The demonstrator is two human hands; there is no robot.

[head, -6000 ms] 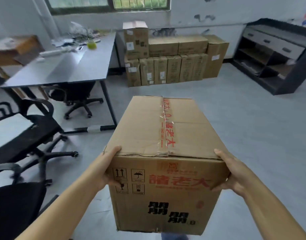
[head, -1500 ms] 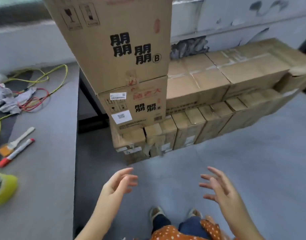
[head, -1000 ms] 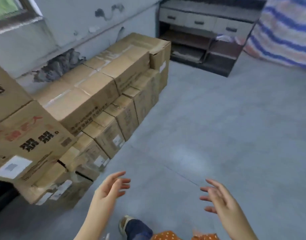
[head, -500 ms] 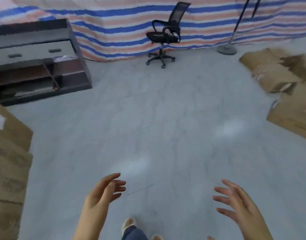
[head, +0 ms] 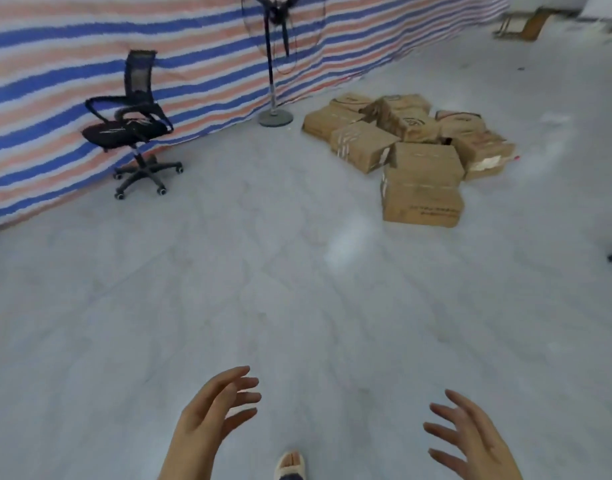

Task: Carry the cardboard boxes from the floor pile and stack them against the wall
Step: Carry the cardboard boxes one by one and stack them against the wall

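Observation:
A pile of several brown cardboard boxes (head: 406, 147) lies on the grey floor ahead and to the right, a few steps away. The nearest box (head: 422, 188) is the largest and sits at the front of the pile. My left hand (head: 216, 414) and my right hand (head: 470, 436) hang low at the bottom of the view, both with fingers spread and holding nothing. The stack against the wall is out of view.
A black office chair (head: 129, 123) stands at the left beside a striped blue, orange and white tarp (head: 72, 64). A standing fan (head: 275, 57) on a round base is near the pile. My shoe (head: 289, 464) shows at the bottom. Grey floor lies between me and the boxes.
I set the carried box on the wall stack, let go, then turned right. The view has swung from the stack and shelf to the chair, fan and floor pile; both hands stay empty.

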